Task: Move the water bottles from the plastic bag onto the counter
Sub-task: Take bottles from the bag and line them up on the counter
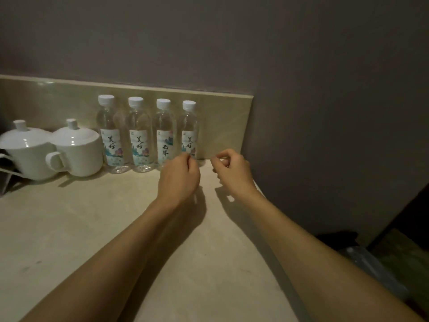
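- Four water bottles stand upright in a row on the counter [92,228], backs against the low tiled backsplash [222,117]: first bottle [111,135], second bottle [138,135], third bottle [165,133] and fourth bottle [190,129], counted from your left. All have white caps and printed labels; all look filled with clear water.
- The bottles stand just beside one another, with the fourth nearest the corner where the side wall [325,112] meets the counter.
- Your left hand [178,177] hovers in front of the third and fourth bottles, fingers curled, fingertips close to the fourth bottle's label. Whether they touch it you cannot tell; nothing is visibly held.
- Your right hand [234,173] sits just right of the fourth bottle, apart from it, fingers curled in, thumb and forefinger close together, holding nothing visible.
- Counter surface: pale stone-look, dimly lit, both forearms casting shadows on it.
- Two white lidded cups stand left of the row: the near cup [79,149], handle forward, just beside the first bottle, and the far cup [25,152] behind its left side.
- Below the counter edge at lower right lies something like crumpled clear plastic [371,268], too dark to identify.
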